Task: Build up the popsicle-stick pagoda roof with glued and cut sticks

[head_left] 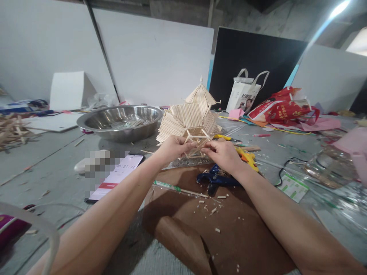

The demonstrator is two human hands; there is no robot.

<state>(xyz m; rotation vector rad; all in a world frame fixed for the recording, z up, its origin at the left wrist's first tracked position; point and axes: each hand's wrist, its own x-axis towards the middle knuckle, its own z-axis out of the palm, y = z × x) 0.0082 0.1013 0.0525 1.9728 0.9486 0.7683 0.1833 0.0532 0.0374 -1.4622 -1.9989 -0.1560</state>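
A small pagoda model built of thin wooden sticks (190,114) stands on the grey table, just beyond a brown cardboard sheet (229,229). My left hand (172,147) pinches a stick at the model's open lower frame from the left. From the right, my right hand (223,154) is closed on the same lower frame. A blue glue gun (215,177) lies on the cardboard under my right wrist. Bits of cut stick are scattered over the cardboard.
A steel bowl (120,122) holding sticks sits at the left rear. A phone (117,177) lies left of the cardboard. Yellow-handled cutters (246,156), a white tote bag (246,93), red bags (281,109), a clear plastic container (329,168) and loose sticks (11,130) surround the work.
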